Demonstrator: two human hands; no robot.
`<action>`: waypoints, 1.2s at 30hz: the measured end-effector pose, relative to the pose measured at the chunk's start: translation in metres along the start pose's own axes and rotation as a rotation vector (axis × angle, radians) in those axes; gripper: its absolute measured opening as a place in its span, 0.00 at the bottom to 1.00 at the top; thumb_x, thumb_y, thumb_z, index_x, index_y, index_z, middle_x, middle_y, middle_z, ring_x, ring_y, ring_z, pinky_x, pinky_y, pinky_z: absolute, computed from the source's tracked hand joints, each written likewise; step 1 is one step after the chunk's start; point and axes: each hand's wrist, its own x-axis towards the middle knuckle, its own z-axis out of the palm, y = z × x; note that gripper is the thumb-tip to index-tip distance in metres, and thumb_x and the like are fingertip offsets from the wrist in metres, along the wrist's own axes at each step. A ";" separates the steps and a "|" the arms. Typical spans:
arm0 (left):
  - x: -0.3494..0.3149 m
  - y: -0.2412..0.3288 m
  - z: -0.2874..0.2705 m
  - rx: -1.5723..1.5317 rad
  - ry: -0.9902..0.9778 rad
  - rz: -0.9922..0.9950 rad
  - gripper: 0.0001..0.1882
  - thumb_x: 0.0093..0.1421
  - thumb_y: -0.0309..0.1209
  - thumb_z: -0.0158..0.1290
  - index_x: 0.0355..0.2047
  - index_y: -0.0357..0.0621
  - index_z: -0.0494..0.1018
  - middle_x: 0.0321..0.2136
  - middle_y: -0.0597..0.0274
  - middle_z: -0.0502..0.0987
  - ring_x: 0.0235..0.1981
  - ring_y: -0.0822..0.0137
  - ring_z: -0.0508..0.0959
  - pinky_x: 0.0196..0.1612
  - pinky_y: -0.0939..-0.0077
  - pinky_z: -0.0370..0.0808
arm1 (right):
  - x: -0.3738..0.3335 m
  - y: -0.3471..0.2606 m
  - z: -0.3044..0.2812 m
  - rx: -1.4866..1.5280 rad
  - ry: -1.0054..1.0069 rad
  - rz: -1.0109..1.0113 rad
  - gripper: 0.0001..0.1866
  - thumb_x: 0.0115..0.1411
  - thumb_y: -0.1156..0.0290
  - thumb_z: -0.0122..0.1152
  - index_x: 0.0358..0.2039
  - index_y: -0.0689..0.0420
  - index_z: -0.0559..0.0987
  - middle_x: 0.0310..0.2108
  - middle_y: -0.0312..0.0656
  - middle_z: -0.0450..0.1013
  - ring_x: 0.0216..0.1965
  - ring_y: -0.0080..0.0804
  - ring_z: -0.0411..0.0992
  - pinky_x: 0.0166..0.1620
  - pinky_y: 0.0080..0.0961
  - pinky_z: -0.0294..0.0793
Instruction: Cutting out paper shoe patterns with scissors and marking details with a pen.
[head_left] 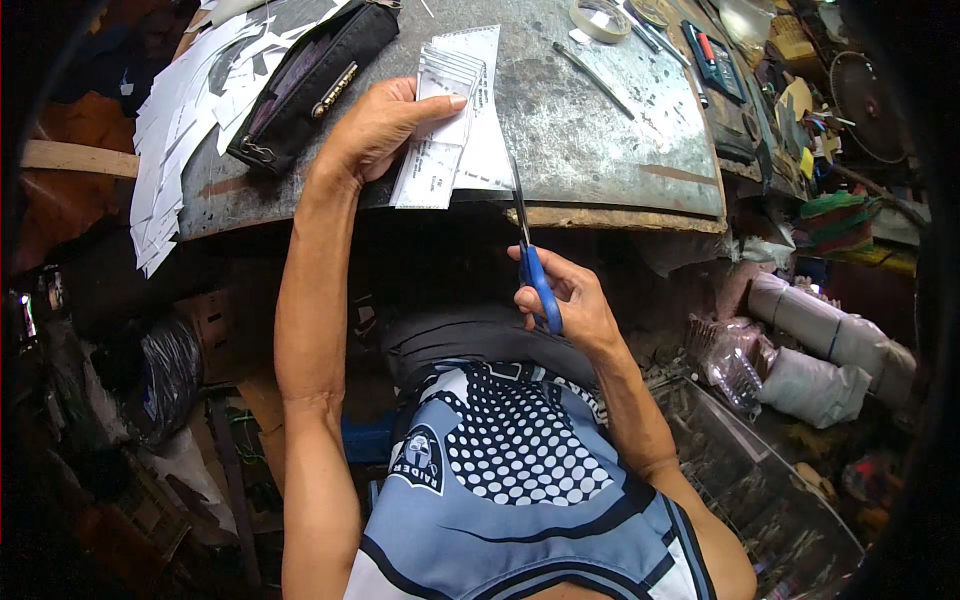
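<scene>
My left hand [385, 125] grips a small stack of white printed paper pieces [432, 160], its thumb pressed on top near the table's front edge. Fanned layers show at the stack's upper end, and a wider white sheet [487, 150] lies against its right side. In my right hand [570, 300] is a pair of scissors [538, 283] with blue handles, fingers wrapped round the loops. The blades point away from me, up along the right edge of the wider sheet. Whether the blades are parted I cannot tell.
Many cut white papers [185, 130] overlap at the table's left edge, beside a black zippered pouch [310, 85]. Further right on the worn metal tabletop [640, 160] lie a thin metal rod [592, 78] and a tape roll [600, 20]. Wrapped bundles [830, 330] sit low at the right.
</scene>
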 end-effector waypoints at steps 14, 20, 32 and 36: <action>0.000 -0.001 0.000 -0.036 -0.003 0.007 0.13 0.63 0.31 0.60 0.43 0.33 0.77 0.35 0.53 0.83 0.30 0.71 0.84 0.32 0.79 0.83 | 0.001 0.001 0.000 0.032 0.013 0.004 0.32 0.57 0.70 0.73 0.60 0.63 0.71 0.26 0.30 0.70 0.23 0.14 0.69 0.25 0.14 0.70; 0.001 -0.002 -0.001 -0.015 -0.002 0.002 0.13 0.63 0.31 0.60 0.43 0.33 0.77 0.34 0.53 0.83 0.30 0.71 0.84 0.31 0.80 0.83 | 0.002 0.002 -0.001 0.016 0.000 0.004 0.32 0.57 0.70 0.73 0.60 0.63 0.71 0.26 0.30 0.71 0.24 0.14 0.69 0.26 0.13 0.71; 0.003 -0.002 -0.002 -0.052 -0.026 0.001 0.13 0.63 0.31 0.60 0.43 0.34 0.77 0.34 0.54 0.83 0.30 0.72 0.84 0.32 0.80 0.83 | 0.003 0.000 0.000 0.016 0.005 0.001 0.32 0.57 0.69 0.73 0.60 0.63 0.72 0.26 0.30 0.70 0.23 0.14 0.69 0.26 0.13 0.71; 0.002 -0.001 -0.001 -0.054 -0.025 0.008 0.14 0.62 0.31 0.60 0.43 0.33 0.77 0.34 0.54 0.83 0.30 0.72 0.84 0.33 0.80 0.83 | 0.003 0.001 0.000 0.012 0.014 -0.011 0.32 0.57 0.69 0.73 0.59 0.63 0.72 0.26 0.30 0.71 0.23 0.14 0.70 0.25 0.13 0.71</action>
